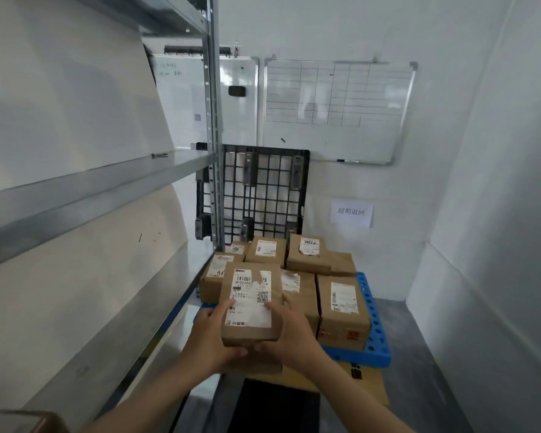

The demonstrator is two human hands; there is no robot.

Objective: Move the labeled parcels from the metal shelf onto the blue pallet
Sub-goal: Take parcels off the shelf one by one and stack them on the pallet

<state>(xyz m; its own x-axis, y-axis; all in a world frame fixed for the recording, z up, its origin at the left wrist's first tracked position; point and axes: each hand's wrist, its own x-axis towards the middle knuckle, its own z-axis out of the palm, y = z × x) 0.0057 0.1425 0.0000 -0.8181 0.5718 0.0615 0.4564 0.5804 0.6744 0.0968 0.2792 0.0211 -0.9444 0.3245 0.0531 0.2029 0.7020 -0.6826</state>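
I hold a brown cardboard parcel (250,304) with a white shipping label in both hands, in front of me above the near edge of the blue pallet (372,345). My left hand (210,335) grips its left side and bottom corner. My right hand (291,329) grips its right side, thumb on the label. Several labeled brown parcels (341,307) lie stacked on the pallet behind it. The metal shelf (91,189) runs along my left. One brown parcel (22,421) shows at the bottom left corner on the shelf.
A black plastic pallet (263,192) leans upright against the back wall. Two whiteboards (338,107) hang above it. A flat cardboard sheet (366,382) and a dark mat (272,404) lie on the floor before the blue pallet. A white wall closes the right side.
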